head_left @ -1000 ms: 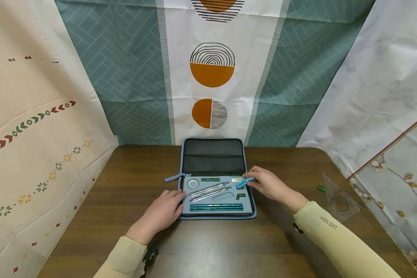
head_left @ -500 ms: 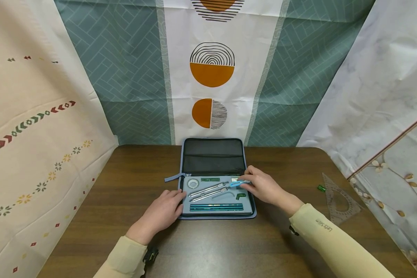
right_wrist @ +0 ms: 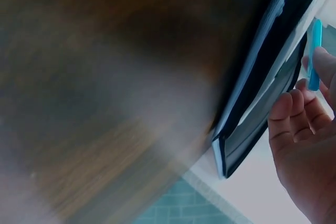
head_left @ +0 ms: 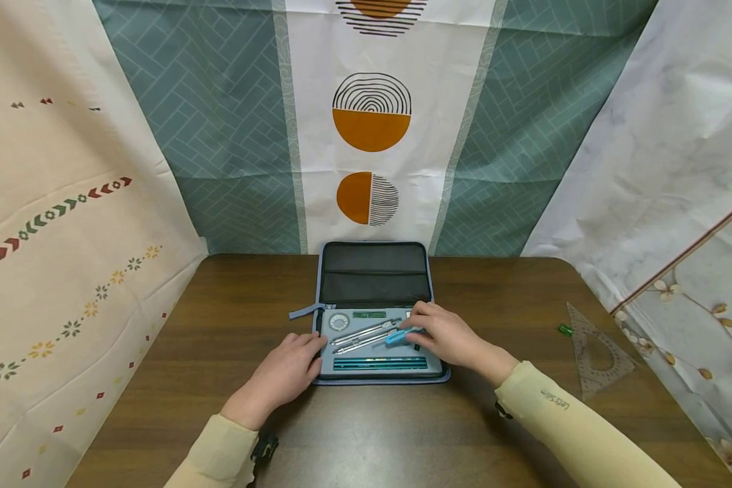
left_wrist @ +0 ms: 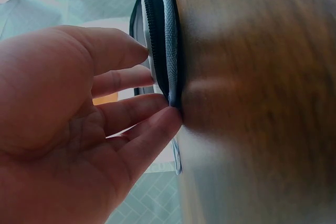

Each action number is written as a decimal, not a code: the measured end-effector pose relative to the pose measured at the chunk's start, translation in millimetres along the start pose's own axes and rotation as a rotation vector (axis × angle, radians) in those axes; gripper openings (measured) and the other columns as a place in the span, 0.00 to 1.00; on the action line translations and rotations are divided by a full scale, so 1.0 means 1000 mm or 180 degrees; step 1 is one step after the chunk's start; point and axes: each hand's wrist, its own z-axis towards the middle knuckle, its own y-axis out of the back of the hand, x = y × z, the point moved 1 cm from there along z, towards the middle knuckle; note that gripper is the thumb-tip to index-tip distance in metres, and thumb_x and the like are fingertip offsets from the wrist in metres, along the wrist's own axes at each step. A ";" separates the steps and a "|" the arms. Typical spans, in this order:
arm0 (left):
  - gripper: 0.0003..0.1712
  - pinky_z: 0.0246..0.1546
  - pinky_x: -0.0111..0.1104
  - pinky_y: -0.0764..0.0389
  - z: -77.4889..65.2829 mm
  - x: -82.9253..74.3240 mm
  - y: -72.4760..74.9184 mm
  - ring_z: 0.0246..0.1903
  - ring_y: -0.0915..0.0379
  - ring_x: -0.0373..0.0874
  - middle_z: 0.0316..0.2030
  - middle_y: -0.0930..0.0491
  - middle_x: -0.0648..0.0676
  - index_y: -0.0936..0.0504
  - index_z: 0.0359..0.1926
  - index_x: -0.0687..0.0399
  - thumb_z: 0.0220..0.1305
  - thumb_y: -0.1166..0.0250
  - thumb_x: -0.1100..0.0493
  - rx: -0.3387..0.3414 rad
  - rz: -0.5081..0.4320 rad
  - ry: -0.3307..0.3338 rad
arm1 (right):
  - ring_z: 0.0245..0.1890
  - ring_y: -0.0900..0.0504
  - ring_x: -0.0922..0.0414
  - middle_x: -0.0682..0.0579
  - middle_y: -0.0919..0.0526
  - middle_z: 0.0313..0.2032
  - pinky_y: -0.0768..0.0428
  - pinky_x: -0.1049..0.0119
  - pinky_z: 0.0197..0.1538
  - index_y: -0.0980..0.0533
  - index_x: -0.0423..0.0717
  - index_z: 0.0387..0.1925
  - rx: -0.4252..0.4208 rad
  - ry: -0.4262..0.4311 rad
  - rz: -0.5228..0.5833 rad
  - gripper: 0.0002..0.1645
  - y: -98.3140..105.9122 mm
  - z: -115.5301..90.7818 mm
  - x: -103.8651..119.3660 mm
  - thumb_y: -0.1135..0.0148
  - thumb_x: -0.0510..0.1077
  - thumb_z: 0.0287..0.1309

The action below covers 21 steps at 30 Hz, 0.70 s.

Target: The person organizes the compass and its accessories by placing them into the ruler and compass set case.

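A zip case (head_left: 375, 288) lies unfolded on the wooden table, its dark lid at the back. Its pale blue tray (head_left: 435, 367) holds two silver compasses (head_left: 361, 333), several dark teal pencils (head_left: 379, 364) and a round white disc (head_left: 339, 322). Over the tray's right half, my right hand (head_left: 444, 333) pinches a slim bright-blue tool (head_left: 398, 337) between thumb and fingers; the right wrist view shows the tool (right_wrist: 315, 51) side-on. My left hand (head_left: 285, 362) touches the case's left edge with relaxed fingers, and the left wrist view has its fingertips against the zip edge (left_wrist: 170, 40).
A clear set square (head_left: 598, 356) lies on the right of the table (head_left: 500, 278), beside a small green piece (head_left: 565, 330). The case's blue strap (head_left: 306, 311) sticks out left. Patterned cloths (head_left: 238, 135) hang behind and at both sides.
My right hand has carried the blue tool left and toward me, from the tray's upper right corner to beside the compasses' right ends. My left hand stays in place.
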 end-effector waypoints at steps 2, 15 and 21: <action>0.24 0.64 0.53 0.18 0.000 0.000 0.000 0.65 0.23 0.60 0.68 0.19 0.64 0.16 0.70 0.61 0.78 0.30 0.59 -0.0005 0.0004 -0.0001 | 0.48 0.22 0.58 0.57 0.19 0.48 0.17 0.57 0.49 0.11 0.50 0.57 0.0038 0.0019 0.0010 0.13 -0.002 0.001 0.002 0.28 0.46 0.76; 0.23 0.63 0.53 0.17 -0.001 -0.001 0.002 0.64 0.22 0.61 0.67 0.18 0.65 0.16 0.69 0.63 0.78 0.30 0.60 -0.0060 0.0045 -0.0079 | 0.49 0.20 0.57 0.56 0.18 0.50 0.16 0.55 0.51 0.12 0.52 0.55 0.0118 0.0135 0.0000 0.11 -0.012 0.009 0.014 0.28 0.47 0.76; 0.23 0.63 0.53 0.17 -0.001 -0.001 0.002 0.64 0.22 0.61 0.67 0.18 0.65 0.16 0.69 0.63 0.78 0.30 0.60 -0.0062 0.0030 -0.0086 | 0.49 0.19 0.56 0.56 0.17 0.50 0.16 0.51 0.59 0.12 0.52 0.55 0.0165 0.0111 -0.0098 0.12 -0.014 0.013 0.019 0.27 0.48 0.75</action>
